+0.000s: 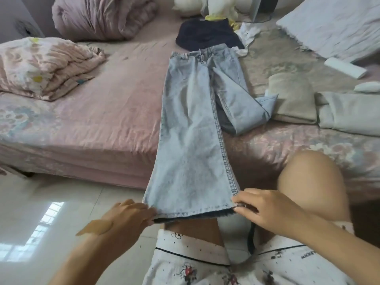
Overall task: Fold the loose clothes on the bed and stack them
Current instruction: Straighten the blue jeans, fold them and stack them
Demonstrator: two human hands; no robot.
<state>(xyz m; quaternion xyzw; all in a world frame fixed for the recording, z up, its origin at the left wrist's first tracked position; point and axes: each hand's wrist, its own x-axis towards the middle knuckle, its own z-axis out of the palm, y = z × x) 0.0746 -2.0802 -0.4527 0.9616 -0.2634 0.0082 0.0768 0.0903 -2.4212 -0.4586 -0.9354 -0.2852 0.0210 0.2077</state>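
At the bed's edge, both hands, left hand (131, 212) and right hand (261, 208), pinch the jeans (191, 140) hem; the crumpled far leg could misalign the fold.

A pink-sheeted bed (115, 103) carries pale jeans (191, 124) running from its middle out over the near edge. A dark garment (205, 33) lies beyond them, folded beige clothes (292, 99) right, and rolled quilts (45, 66) left.
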